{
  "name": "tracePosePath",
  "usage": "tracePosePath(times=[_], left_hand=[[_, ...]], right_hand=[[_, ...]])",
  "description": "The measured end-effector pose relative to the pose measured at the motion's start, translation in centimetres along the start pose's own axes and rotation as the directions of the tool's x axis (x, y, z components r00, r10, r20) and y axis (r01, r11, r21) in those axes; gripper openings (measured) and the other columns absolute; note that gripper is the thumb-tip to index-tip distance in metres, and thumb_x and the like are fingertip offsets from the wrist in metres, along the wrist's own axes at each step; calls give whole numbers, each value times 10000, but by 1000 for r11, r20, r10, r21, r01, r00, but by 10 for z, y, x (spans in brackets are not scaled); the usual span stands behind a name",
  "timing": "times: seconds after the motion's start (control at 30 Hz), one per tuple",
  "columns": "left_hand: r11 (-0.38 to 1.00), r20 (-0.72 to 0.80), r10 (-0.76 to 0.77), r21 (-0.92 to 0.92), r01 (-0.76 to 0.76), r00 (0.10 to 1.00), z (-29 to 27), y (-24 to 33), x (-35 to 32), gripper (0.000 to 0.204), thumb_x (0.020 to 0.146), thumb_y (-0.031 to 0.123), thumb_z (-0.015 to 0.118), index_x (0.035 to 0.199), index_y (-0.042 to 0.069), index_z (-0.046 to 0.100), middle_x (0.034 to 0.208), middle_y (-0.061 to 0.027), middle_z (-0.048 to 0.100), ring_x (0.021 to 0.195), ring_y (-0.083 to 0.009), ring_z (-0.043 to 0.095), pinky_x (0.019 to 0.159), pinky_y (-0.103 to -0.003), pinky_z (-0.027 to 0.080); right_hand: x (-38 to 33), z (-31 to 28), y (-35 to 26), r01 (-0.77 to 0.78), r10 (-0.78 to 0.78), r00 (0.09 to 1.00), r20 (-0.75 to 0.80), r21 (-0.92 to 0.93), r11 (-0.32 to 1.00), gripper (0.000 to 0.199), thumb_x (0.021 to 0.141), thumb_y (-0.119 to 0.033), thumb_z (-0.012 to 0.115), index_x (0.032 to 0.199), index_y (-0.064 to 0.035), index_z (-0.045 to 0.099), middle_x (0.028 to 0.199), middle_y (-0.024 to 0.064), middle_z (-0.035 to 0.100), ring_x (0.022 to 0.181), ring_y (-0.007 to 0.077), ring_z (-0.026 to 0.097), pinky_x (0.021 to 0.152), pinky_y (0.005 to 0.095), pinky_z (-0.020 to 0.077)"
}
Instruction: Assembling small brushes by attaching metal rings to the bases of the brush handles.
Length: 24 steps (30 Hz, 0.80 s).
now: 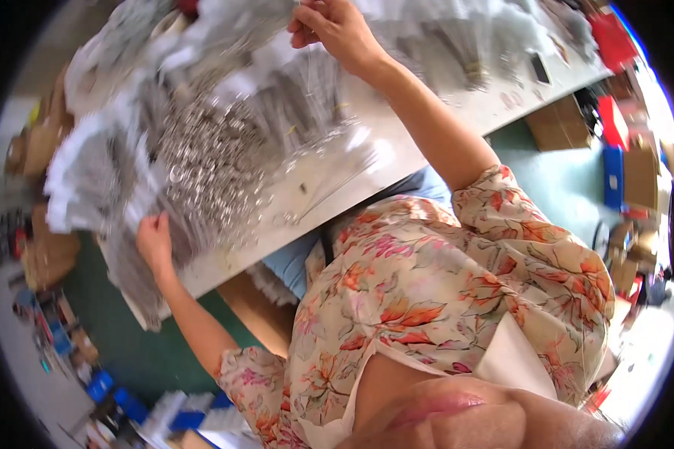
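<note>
My left hand [154, 238] is at the left end of the table, its fingers drawn together beside a bundle of thin grey strands [127, 258]. Whatever those fingers hold is too blurred to name. Raised over the far side of the table, my right hand [328, 31] has thumb and fingers pinched; anything between them is too small to make out. A heap of small shiny metal rings [217, 153] spreads between the hands. Around it lie more grey strand bundles with white fluffy ends [292, 93].
The white table [337, 183] runs diagonally, its near edge against my body. A dark flat rectangular object [539, 67] lies toward its right end. Cardboard boxes [558, 123] and a blue bin [614, 178] stand at right on the green floor [532, 168]. More boxes [49, 251] stand at left.
</note>
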<state>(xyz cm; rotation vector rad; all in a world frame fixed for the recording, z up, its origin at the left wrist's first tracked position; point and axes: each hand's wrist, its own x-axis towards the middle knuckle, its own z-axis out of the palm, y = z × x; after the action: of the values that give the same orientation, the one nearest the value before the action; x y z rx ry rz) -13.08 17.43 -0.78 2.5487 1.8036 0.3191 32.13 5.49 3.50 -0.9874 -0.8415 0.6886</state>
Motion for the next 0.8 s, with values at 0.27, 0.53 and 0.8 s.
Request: tracePosePath(times=[0.27,0.53,0.8], left_hand=[[903,-44,-95,-424,67,995,9,-5,13,218,895,199,541,881,-15,578,735,-72,641,704,-154,592,679,-285,450],[789,-209,-92,-612,-56,974,-43,62,18,231,910,198,541,986,-15,590,771,-29,547,742,-120,491,722,-246,402],[535,-78,-89,-845,-19,993,-32,116,39,168,901,195,562,955,41,603,716,48,485,502,-3,272,408,-185,158]], right_hand=[[-14,-125,-41,-82,-185,973,-142,-951,298,346,774,-422,604,889,-103,671,759,97,660,768,262,640,703,379,504],[-11,-138,-31,-203,90,979,-183,-845,494,289,664,-327,753,807,-82,698,693,51,646,648,159,596,621,297,478],[-17,-123,-62,-395,377,908,-185,-679,619,234,653,-306,742,728,-91,690,553,-4,513,486,74,453,391,261,324]])
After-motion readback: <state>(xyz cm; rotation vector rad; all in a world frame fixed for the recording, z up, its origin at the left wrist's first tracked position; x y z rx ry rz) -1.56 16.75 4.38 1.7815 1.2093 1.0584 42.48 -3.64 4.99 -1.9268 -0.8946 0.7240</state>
